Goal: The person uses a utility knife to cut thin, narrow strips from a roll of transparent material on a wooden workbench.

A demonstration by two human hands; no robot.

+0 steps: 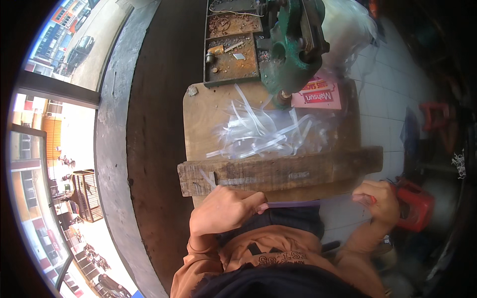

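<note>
Close to my body, my left hand [226,208] is closed in a pinch at the near edge of a worn wooden plank [268,174]. From its fingertips a thin purple-tinted strip [295,203] runs toward my right hand [376,202]; whether it reaches that hand I cannot tell. The right hand is raised to the right of the plank, fingers curled, with a small orange-red piece [372,199] showing between them. Beyond the plank lies a loose heap of clear plastic strips [263,131] on a wooden tabletop [198,119]. A short cut strip [207,178] rests on the plank near my left hand.
A green cast-metal machine [293,59] stands over the far side of the tabletop, beside a pink box [318,94]. Behind sits a rusty compartment tray [231,82] with small parts. A red plastic stool [417,206] is at right; a window ledge [117,124] runs along the left.
</note>
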